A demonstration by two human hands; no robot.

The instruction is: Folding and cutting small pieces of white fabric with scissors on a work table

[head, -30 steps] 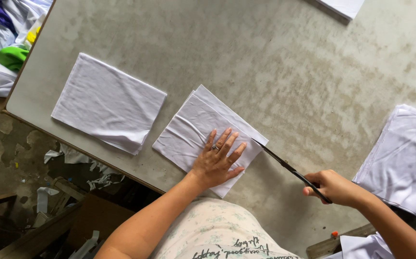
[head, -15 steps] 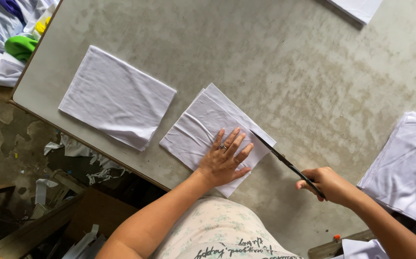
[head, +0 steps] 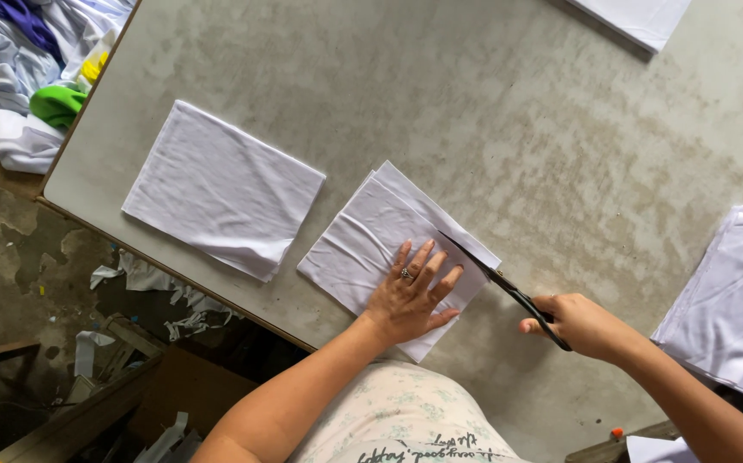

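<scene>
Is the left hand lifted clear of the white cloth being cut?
No, the left hand lies flat with fingers spread on the folded white cloth, while the right hand works the scissors.

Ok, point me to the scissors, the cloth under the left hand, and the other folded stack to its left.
scissors [head: 508, 291], head view, on the pivot area by the blades.
white cloth under the left hand [head: 371, 240], head view, bare upper part.
folded white stack [head: 221, 189], head view, its middle.
</scene>
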